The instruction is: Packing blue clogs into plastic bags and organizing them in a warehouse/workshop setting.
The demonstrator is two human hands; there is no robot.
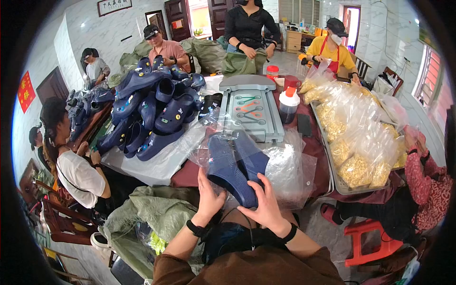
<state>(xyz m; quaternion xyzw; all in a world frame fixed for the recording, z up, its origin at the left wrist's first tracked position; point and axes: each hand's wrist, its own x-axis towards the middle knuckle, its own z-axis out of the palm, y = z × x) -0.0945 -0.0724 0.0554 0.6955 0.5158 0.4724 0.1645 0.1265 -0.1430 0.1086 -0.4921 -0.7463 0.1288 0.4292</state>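
Note:
A pair of navy blue clogs [244, 166] lies in front of me, soles facing up, toes pointing away, partly inside a clear plastic bag [202, 145]. My right hand [267, 205] grips the near end of the pair, with the thumb below and the fingers over the top. Along the left side of the pair is my left hand [210, 198], its fingers stretched out and its thumb apart. Those fingertips are close to the clog's edge and the bag; whether they press on it I cannot tell. More clear bags [292, 166] lie flat beside the clogs on the right.
A big heap of navy clogs [159, 109] covers the table's left. Ahead stands a grey board-like plastic piece [251, 107], with a bottle [288, 105] beside it. A metal tray [342, 186] of bagged yellow pieces fills the right. Green sacks [156, 209] and several people surround the table.

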